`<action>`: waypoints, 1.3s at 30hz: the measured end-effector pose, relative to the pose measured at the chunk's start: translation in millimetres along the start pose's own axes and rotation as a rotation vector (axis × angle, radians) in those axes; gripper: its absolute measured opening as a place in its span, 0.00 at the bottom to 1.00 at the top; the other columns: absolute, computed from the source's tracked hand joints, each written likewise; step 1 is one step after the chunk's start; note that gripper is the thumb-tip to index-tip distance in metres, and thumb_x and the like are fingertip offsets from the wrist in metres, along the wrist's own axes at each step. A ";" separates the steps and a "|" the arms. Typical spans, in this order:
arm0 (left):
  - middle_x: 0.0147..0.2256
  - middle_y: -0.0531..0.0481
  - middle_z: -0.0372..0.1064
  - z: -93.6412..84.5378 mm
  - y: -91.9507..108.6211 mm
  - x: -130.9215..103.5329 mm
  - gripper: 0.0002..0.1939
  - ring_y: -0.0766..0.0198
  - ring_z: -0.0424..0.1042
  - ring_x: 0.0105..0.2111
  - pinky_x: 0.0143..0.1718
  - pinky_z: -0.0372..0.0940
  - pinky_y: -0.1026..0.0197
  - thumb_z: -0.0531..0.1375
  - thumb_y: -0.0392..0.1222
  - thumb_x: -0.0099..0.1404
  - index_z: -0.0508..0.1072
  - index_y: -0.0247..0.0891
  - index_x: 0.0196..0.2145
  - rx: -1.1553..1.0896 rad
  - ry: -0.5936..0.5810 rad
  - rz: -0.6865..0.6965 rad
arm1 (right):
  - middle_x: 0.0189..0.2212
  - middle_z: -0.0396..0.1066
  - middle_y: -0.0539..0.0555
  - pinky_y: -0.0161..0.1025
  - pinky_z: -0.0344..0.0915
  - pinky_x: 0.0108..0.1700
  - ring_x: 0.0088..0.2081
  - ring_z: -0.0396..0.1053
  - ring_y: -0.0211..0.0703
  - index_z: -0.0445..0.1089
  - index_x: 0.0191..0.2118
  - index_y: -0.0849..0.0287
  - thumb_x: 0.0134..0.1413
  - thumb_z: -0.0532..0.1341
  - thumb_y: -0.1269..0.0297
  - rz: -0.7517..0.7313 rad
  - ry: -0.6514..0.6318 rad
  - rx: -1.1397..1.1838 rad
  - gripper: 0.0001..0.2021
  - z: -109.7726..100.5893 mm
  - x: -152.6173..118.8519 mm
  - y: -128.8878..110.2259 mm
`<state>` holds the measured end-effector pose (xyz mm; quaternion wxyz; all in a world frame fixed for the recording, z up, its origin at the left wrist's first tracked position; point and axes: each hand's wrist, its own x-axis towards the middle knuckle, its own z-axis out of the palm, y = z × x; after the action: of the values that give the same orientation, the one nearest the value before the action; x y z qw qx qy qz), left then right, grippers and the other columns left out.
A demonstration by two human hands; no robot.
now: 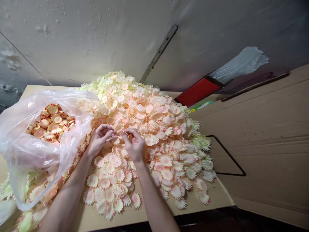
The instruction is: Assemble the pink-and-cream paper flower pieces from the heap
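A wide heap of artificial flower pieces (166, 161), frilled discs in cream, pink and pale green, some with red tips, lies on the table. My left hand (101, 138) is over the middle of the heap, fingers curled and thumb close to the forefinger. What it holds, if anything, is too small to make out. Just to its right, my right hand (134, 145) pinches thumb against forefinger, with the cream edge of a flower piece showing there. The two sets of fingertips nearly meet. Left of my hands, an opened clear plastic bag (45, 158) contains smaller, darker red-edged flower pieces (55, 120).
The wooden table (116, 224) ends at a front edge below my forearms. A grey wall (101, 38) stands behind. To the right are a cardboard sheet (270, 141), a black wire frame (231, 156) and a red box (200, 91) with plastic film (241, 64) sticking out.
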<state>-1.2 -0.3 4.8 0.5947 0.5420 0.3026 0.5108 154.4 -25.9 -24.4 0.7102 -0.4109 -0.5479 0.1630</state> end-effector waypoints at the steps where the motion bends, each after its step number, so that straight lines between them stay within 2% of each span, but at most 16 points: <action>1: 0.40 0.49 0.71 -0.3 -0.4 -0.3 0.17 0.64 0.74 0.40 0.32 0.68 0.70 0.69 0.51 0.58 0.71 0.39 0.38 0.010 -0.003 -0.006 | 0.31 0.73 0.52 0.37 0.69 0.39 0.35 0.71 0.40 0.72 0.36 0.57 0.59 0.64 0.58 0.043 0.026 0.015 0.08 0.4 -0.4 1.0; 4: 0.40 0.48 0.73 -1.7 -1.9 -0.8 0.17 0.62 0.76 0.41 0.32 0.68 0.69 0.69 0.51 0.59 0.71 0.38 0.38 0.050 -0.005 -0.015 | 0.31 0.74 0.51 0.34 0.69 0.31 0.28 0.71 0.37 0.70 0.40 0.58 0.59 0.63 0.55 0.175 0.054 0.083 0.12 1.9 -2.2 3.6; 7: 0.40 0.48 0.74 -2.6 -3.4 -0.5 0.17 0.62 0.76 0.40 0.34 0.68 0.68 0.68 0.51 0.59 0.72 0.38 0.38 0.059 -0.007 -0.003 | 0.34 0.77 0.53 0.34 0.70 0.27 0.24 0.71 0.36 0.72 0.45 0.58 0.58 0.64 0.55 0.224 0.010 0.139 0.14 2.8 -2.9 3.8; 9: 0.39 0.48 0.75 -2.5 -4.1 0.1 0.16 0.62 0.76 0.40 0.37 0.69 0.67 0.68 0.50 0.59 0.72 0.38 0.38 0.038 -0.025 0.015 | 0.37 0.78 0.54 0.35 0.73 0.32 0.29 0.75 0.39 0.74 0.45 0.57 0.57 0.65 0.57 0.191 -0.002 0.124 0.13 2.7 -2.7 3.4; 12: 0.38 0.48 0.75 -2.1 -4.9 0.9 0.16 0.62 0.76 0.40 0.41 0.69 0.64 0.69 0.49 0.59 0.72 0.37 0.38 0.012 -0.036 0.028 | 0.37 0.79 0.55 0.37 0.74 0.39 0.36 0.77 0.43 0.76 0.41 0.58 0.56 0.66 0.58 0.146 -0.005 0.084 0.10 1.6 -2.9 5.5; 15: 0.37 0.50 0.74 -2.8 -6.0 1.5 0.15 0.64 0.75 0.39 0.40 0.69 0.65 0.69 0.48 0.59 0.72 0.37 0.37 0.004 -0.032 0.037 | 0.33 0.79 0.54 0.36 0.74 0.35 0.31 0.76 0.42 0.76 0.40 0.59 0.56 0.66 0.57 0.156 -0.047 0.051 0.11 0.3 -4.6 10.1; 19: 0.36 0.50 0.75 -4.1 -6.8 1.5 0.15 0.65 0.75 0.38 0.38 0.67 0.67 0.69 0.48 0.60 0.72 0.37 0.38 0.031 -0.040 0.037 | 0.26 0.75 0.52 0.36 0.72 0.30 0.24 0.72 0.39 0.74 0.45 0.59 0.58 0.64 0.55 0.185 -0.093 0.032 0.14 0.0 -6.1 10.8; 25: 0.36 0.49 0.76 -2.9 -6.0 1.1 0.16 0.65 0.76 0.37 0.40 0.68 0.65 0.70 0.49 0.58 0.73 0.37 0.38 0.021 -0.046 0.020 | 0.28 0.74 0.50 0.34 0.69 0.27 0.24 0.70 0.39 0.65 0.53 0.55 0.60 0.62 0.56 0.206 -0.123 0.069 0.18 1.2 -5.1 1.3; 30: 0.38 0.47 0.76 -2.3 -6.2 1.7 0.17 0.64 0.75 0.37 0.40 0.68 0.65 0.70 0.48 0.58 0.76 0.36 0.41 0.026 -0.059 0.021 | 0.28 0.72 0.49 0.35 0.69 0.28 0.26 0.71 0.40 0.59 0.58 0.54 0.63 0.59 0.56 0.206 -0.216 0.065 0.20 1.1 -6.4 1.2; 34: 0.41 0.45 0.77 -0.7 -3.0 1.0 0.18 0.63 0.75 0.38 0.42 0.68 0.63 0.71 0.46 0.56 0.79 0.36 0.42 0.051 -0.106 0.014 | 0.28 0.70 0.49 0.37 0.69 0.29 0.26 0.70 0.41 0.58 0.57 0.54 0.65 0.57 0.57 0.154 -0.268 0.059 0.18 2.3 -8.0 1.5; 39: 0.37 0.46 0.78 -0.7 -3.7 0.4 0.16 0.63 0.75 0.36 0.42 0.68 0.61 0.71 0.46 0.56 0.80 0.35 0.40 0.034 -0.153 0.005 | 0.26 0.69 0.48 0.36 0.66 0.28 0.25 0.68 0.39 0.57 0.54 0.54 0.66 0.55 0.57 0.137 -0.289 0.029 0.15 4.7 -8.3 3.2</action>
<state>-0.7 0.7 1.2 0.6055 0.5902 0.2636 0.4643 148.0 -27.8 -31.9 0.6173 -0.4091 -0.6126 0.2763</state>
